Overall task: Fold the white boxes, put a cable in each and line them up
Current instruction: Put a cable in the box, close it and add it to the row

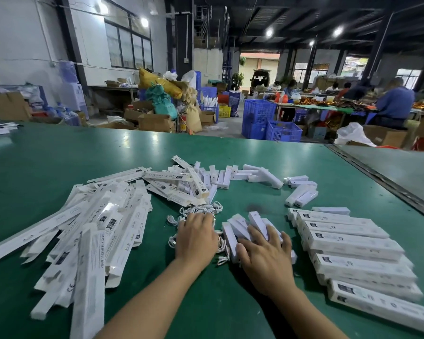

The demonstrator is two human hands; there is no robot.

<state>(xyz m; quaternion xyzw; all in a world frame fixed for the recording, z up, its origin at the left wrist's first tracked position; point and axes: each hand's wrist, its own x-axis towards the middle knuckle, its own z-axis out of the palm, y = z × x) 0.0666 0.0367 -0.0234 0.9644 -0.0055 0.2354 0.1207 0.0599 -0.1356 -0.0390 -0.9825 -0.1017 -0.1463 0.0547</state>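
1. Currently the left hand (197,237) sits palm-down on the tangle of thin white cables (201,209) mid-bench. Its fingers curve into the pile; can't tell if one is pinched.
2. The right hand (264,255) lies just right of the cables, fingers spread over a cluster of short white cardboard boxes (238,227), gripping nothing.
3. Best bet: tease one cable free and steady one box, so the tangle isn't dragged.
4. The row of long printed white boxes (348,243) runs along the right edge to the near-right corner, probably within reach of a right-forearm sweep.
5. Flat unfolded white box blanks (88,231) crowd the left side. The green bench (59,152) shows bare at far left and between the forearms at the near edge.
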